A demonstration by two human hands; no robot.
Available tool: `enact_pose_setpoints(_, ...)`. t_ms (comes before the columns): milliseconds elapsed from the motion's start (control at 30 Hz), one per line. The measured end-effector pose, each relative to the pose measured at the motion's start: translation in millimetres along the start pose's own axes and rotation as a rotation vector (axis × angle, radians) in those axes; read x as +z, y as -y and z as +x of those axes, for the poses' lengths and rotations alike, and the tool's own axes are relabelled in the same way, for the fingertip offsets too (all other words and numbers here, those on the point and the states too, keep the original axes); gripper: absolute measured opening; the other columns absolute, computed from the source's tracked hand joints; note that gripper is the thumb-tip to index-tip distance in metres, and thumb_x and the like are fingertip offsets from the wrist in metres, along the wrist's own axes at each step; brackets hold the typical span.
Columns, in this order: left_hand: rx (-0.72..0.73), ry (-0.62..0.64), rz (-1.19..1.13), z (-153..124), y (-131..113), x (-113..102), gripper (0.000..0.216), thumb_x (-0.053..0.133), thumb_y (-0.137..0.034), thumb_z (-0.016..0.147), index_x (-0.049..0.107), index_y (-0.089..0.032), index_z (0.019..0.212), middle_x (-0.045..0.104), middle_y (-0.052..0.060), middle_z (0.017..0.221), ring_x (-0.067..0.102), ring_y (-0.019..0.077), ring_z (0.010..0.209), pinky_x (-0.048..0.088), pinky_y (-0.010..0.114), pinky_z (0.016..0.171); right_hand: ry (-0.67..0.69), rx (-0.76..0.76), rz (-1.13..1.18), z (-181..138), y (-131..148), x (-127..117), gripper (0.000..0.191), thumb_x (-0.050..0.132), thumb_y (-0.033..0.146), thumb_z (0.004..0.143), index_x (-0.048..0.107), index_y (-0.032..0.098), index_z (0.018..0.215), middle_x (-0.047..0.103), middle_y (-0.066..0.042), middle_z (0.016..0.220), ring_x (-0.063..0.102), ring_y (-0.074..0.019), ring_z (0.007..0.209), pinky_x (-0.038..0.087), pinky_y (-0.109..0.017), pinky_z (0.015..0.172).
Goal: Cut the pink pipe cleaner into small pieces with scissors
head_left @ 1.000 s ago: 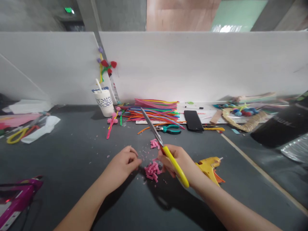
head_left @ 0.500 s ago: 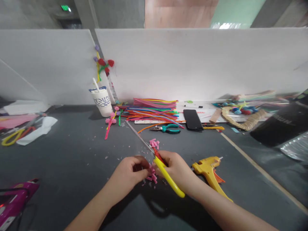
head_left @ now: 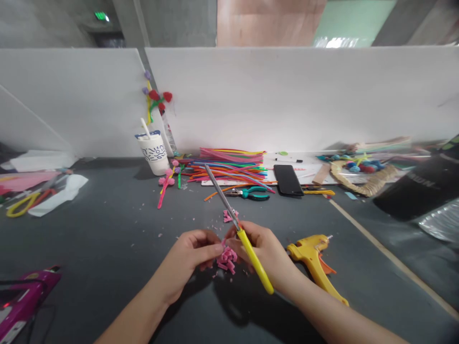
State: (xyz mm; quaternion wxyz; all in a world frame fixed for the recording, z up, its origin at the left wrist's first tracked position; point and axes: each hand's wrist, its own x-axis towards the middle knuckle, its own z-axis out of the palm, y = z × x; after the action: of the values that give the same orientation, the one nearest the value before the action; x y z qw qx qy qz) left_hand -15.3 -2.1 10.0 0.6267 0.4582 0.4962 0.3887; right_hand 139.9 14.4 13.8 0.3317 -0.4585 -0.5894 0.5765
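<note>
The right hand [head_left: 263,246] is closed around long scissors with a yellow plastic handle and metal blades [head_left: 255,263]; the blades appear to lie together and point up and away, which presumably keeps the edges off the fingers and leaves the fingertips usable. The left hand [head_left: 195,251] has its thumb and fingers nearly together at a short pink strip [head_left: 224,242], located between the two hands' fingertips; which hand bears the strip cannot be told. A loose heap of pink cut pieces [head_left: 226,260] lies on the dark grey tabletop [head_left: 107,248] just below the fingertips, a position that suits short pickup. The teal-and-black-handled pliers [head_left: 253,193] lie beyond the hands, and the yellow glue gun [head_left: 309,251] lies beside the right forearm, probably for ready reach.
</note>
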Motion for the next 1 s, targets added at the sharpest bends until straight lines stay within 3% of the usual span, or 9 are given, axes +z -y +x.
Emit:
enact_pose_setpoints(133, 0.007, 0.031, 0.025, -0.4, 1.3, 2.4, 0.008, 0.059, -0.021, 0.068, 0.06, -0.015, 0.063, 0.051, -0.003, 0.054, 0.04, 0.0081, 0.048, 0.028, 0.02, 0.046, 0.024, 0.026, 0.025, -1.9, 1.7, 0.3, 0.007, 0.051, 0.015, 0.066, 0.046, 0.018, 0.062, 0.045, 0.009, 0.045, 0.035, -0.0035, 0.033, 0.027, -0.015, 0.033)
enact_pose_setpoints(267, 0.065, -0.063, 0.186, 2.5, 0.6, -2.3, 0.032, 0.05, -0.033, 0.077, 0.056, -0.015, 0.051, 0.05, -0.001, 0.051, 0.04, 0.0092, 0.047, 0.029, 0.021, 0.046, 0.027, 0.021, 0.017, -1.4, 2.9, -1.6, 0.009, 0.048, 0.015, 0.067, 0.044, 0.018, 0.059, 0.045, 0.009, 0.042, 0.033, -0.0035, 0.031, 0.025, -0.015, 0.033)
enact_pose_setpoints(367, 0.104, -0.096, 0.209, 2.9, -0.9, -5.2, 0.007, 0.06, -0.024, 0.069, 0.061, -0.017, 0.07, 0.052, -0.002, 0.059, 0.043, 0.0094, 0.052, 0.031, 0.02, 0.048, 0.029, 0.024, -0.016, -0.3, 1.6, -3.4, 0.01, 0.047, 0.015, 0.067, 0.043, 0.018, 0.059, 0.043, 0.009, 0.041, 0.033, -0.0038, 0.032, 0.025, -0.016, 0.034)
enact_pose_setpoints(433, 0.103, -0.058, 0.199, 1.9, -0.9, -4.6, 0.015, 0.063, -0.02, 0.066, 0.061, -0.018, 0.081, 0.056, -0.002, 0.064, 0.047, 0.0106, 0.056, 0.034, 0.021, 0.052, 0.031, 0.025, -0.035, 0.0, -0.5, -3.7, 0.008, 0.047, 0.014, 0.066, 0.044, 0.018, 0.059, 0.043, 0.009, 0.043, 0.034, -0.004, 0.034, 0.025, -0.016, 0.036)
enact_pose_setpoints(667, 0.114, 0.036, 0.249, 0.6, 6.7, 2.6, 0.005, 0.059, -0.019, 0.068, 0.062, -0.015, 0.07, 0.063, 0.004, 0.066, 0.056, 0.0161, 0.062, 0.039, 0.025, 0.059, -0.027, -0.048, -0.14, -2.2, -4.0, 1.0, 0.011, 0.052, 0.018, 0.062, 0.042, 0.018, 0.057, 0.04, 0.007, 0.052, 0.034, -0.0069, 0.049, 0.027, -0.018, 0.044)
enact_pose_setpoints(733, 0.125, 0.014, 0.221, 0.3, 5.7, 2.5, 0.004, 0.06, -0.018, 0.068, 0.062, -0.016, 0.069, 0.061, 0.002, 0.064, 0.055, 0.0148, 0.061, 0.039, 0.024, 0.059, -0.044, -0.07, -0.168, -1.9, -2.5, 0.1, 0.013, 0.052, 0.021, 0.064, 0.042, 0.018, 0.058, 0.04, 0.007, 0.053, 0.036, -0.0079, 0.05, 0.028, -0.019, 0.046)
enact_pose_setpoints(900, 0.166, -0.205, -0.022, -2.2, -4.4, -6.6, 0.007, 0.063, -0.024, 0.068, 0.06, -0.018, 0.07, 0.053, -0.004, 0.056, 0.046, 0.0079, 0.051, 0.034, 0.018, 0.047, -0.111, -0.181, -0.356, -1.5, 3.0, -10.7, 0.017, 0.051, 0.034, 0.073, 0.047, 0.018, 0.071, 0.045, 0.004, 0.064, 0.04, -0.0105, 0.058, 0.03, -0.021, 0.051)
enact_pose_setpoints(1000, 0.169, -0.232, -0.214, -3.0, -9.5, -13.5, 0.007, 0.064, -0.023, 0.068, 0.06, -0.017, 0.071, 0.056, -0.003, 0.061, 0.049, 0.0075, 0.054, 0.036, 0.016, 0.048, -0.076, -0.155, -0.545, -3.7, 5.8, -14.0, 0.017, 0.05, 0.036, 0.075, 0.046, 0.02, 0.076, 0.049, 0.004, 0.064, 0.041, -0.0111, 0.056, 0.03, -0.021, 0.05)
